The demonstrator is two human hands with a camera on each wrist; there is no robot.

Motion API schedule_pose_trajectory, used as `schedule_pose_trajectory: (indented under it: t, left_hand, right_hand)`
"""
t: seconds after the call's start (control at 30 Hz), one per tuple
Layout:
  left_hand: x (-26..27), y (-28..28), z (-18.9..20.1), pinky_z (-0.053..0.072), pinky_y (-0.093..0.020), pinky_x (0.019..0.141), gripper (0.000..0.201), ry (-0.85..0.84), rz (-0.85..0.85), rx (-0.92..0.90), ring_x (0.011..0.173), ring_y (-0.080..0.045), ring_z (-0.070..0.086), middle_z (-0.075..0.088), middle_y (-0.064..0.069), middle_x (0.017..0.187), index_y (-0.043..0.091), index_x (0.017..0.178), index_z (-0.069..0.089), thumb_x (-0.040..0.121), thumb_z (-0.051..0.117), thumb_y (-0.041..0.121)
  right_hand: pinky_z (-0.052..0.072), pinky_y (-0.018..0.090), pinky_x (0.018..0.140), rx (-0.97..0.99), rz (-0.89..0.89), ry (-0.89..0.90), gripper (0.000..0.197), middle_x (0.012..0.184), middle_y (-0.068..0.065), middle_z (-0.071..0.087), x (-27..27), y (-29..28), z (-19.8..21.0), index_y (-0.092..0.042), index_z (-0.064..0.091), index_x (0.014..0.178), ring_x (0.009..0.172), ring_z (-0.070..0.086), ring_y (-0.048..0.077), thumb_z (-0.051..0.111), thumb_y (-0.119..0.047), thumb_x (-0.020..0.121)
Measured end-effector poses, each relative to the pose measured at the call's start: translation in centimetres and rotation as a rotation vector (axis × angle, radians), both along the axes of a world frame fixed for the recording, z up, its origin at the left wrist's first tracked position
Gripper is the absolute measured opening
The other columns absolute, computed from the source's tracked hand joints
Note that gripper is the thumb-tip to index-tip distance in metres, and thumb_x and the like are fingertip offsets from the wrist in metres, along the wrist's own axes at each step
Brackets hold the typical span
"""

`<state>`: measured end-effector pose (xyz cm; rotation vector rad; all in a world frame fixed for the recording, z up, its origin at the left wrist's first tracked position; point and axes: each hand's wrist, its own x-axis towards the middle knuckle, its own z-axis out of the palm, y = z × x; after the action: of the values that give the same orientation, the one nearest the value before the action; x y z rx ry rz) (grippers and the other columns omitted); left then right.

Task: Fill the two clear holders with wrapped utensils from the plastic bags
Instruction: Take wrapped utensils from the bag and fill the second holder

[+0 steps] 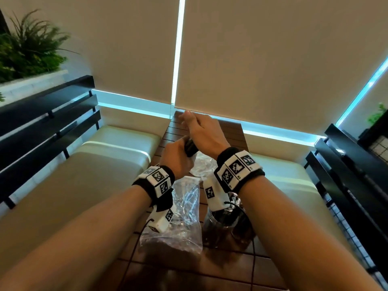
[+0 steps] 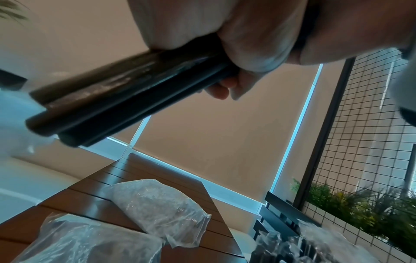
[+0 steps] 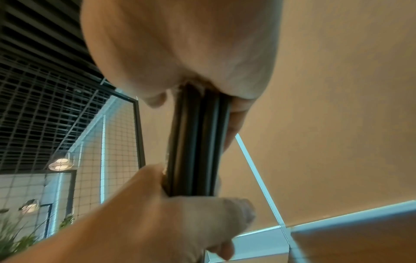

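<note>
Both hands are raised above the wooden table with a bundle of black wrapped utensils between them. My left hand grips the bundle's lower end, fingers curled round it. My right hand closes over the upper end, with the thumb and a finger on either side of the bundle. Under my right wrist stands a clear holder with black utensils in it. Two clear plastic bags lie on the table, one near and one farther back.
Cream bench cushions flank the narrow table on both sides, backed by black slatted rails. Beige blinds close off the far end. A wire grid panel and plants stand to the right.
</note>
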<state>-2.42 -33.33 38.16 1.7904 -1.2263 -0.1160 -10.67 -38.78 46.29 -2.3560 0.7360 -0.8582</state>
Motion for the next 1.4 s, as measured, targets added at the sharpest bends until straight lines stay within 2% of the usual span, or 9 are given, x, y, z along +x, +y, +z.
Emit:
schedule_pose_trajectory:
  t: [0.1,0.2,0.33,0.5,0.63,0.8,1.0,1.2,1.4]
  left_hand:
    - [0.0,-0.3,0.4,0.042,-0.025,0.063,0.016,0.159,0.025,-0.056,0.069,-0.017,0.055,0.056,0.011,0.069,0.020,0.081,0.056,0.083,0.072,0.019]
    - [-0.9,-1.5,0.7,0.046,-0.029,0.060,0.028,0.387,0.029,-0.123,0.067,-0.024,0.058,0.057,0.004,0.065,0.021,0.068,0.051,0.079,0.077,0.024]
    - [-3.5,-2.7,-0.1,0.058,-0.049,0.075,0.031,0.563,-0.044,-0.134,0.077,-0.033,0.068,0.059,-0.001,0.065,0.016,0.067,0.054,0.075,0.079,0.032]
    - [-6.8,-4.1,-1.7,0.058,-0.051,0.077,0.034,0.655,-0.109,-0.086,0.077,-0.028,0.071,0.062,-0.001,0.066,0.022,0.064,0.052,0.070,0.080,0.040]
    - [-8.3,-4.9,-3.3,0.058,-0.051,0.075,0.035,0.676,-0.104,-0.057,0.077,-0.028,0.071,0.067,-0.009,0.073,0.020,0.068,0.059,0.065,0.080,0.048]
    - [-9.4,-5.9,-4.4,0.059,-0.046,0.078,0.028,0.777,-0.057,-0.103,0.081,-0.030,0.071,0.068,-0.013,0.077,0.014,0.074,0.061,0.074,0.082,0.033]
    - [-9.1,-6.7,-3.7,0.051,-0.028,0.066,0.030,0.868,-0.010,-0.193,0.059,-0.005,0.063,0.068,-0.001,0.070,0.002,0.091,0.066,0.081,0.078,0.028]
    - [-6.1,-6.8,-2.5,0.059,-0.042,0.076,0.031,0.630,-0.037,-0.190,0.074,-0.022,0.071,0.065,0.000,0.069,0.005,0.083,0.062,0.078,0.079,0.032]
    - [-7.3,-6.8,-5.4,0.057,-0.055,0.075,0.041,0.666,-0.083,-0.102,0.067,-0.030,0.062,0.054,-0.010,0.067,0.011,0.069,0.054,0.065,0.081,0.041]
  right_hand:
    - [0.049,0.026,0.086,0.080,-0.029,-0.211,0.042,0.102,-0.002,0.068,-3.1,-0.6,-1.7,-0.016,0.067,0.111,0.098,0.062,0.011,0.034,-0.041,0.104]
    - [0.041,0.024,0.081,0.045,-0.186,0.034,0.027,0.107,-0.002,0.064,-6.7,-2.9,-5.3,-0.020,0.061,0.117,0.100,0.058,0.013,0.048,-0.034,0.098]
    - [0.044,0.043,0.100,0.095,-0.231,0.604,0.082,0.134,0.009,0.048,-11.1,-4.5,-11.2,-0.030,0.035,0.143,0.121,0.048,0.028,0.070,-0.052,0.072]
    - [0.040,0.050,0.105,0.143,-0.178,0.790,0.113,0.139,0.012,0.036,-13.7,-3.6,-15.4,-0.031,0.018,0.148,0.128,0.039,0.037,0.080,-0.061,0.059]
    - [0.047,0.045,0.101,0.246,-0.141,0.724,0.112,0.132,0.011,0.038,-14.3,-3.2,-17.4,-0.029,0.018,0.147,0.120,0.050,0.034,0.083,-0.056,0.060]
    - [0.045,0.036,0.100,0.290,-0.165,0.557,0.087,0.123,0.011,0.046,-14.7,-2.8,-18.5,-0.026,0.030,0.142,0.114,0.052,0.030,0.077,-0.049,0.073]
    - [0.052,0.046,0.089,0.248,-0.236,0.593,0.082,0.122,0.008,0.045,-15.1,-3.2,-19.0,-0.027,0.035,0.134,0.103,0.058,0.032,0.069,-0.065,0.069]
    - [0.056,0.047,0.084,0.132,-0.274,0.539,0.099,0.133,0.007,0.039,-13.6,-3.4,-19.2,-0.029,0.026,0.137,0.104,0.061,0.032,0.068,-0.075,0.059]
    - [0.052,0.044,0.087,0.197,-0.287,0.486,0.061,0.118,0.007,0.050,-12.4,-3.9,-19.4,-0.027,0.042,0.131,0.101,0.060,0.033,0.069,-0.045,0.080]
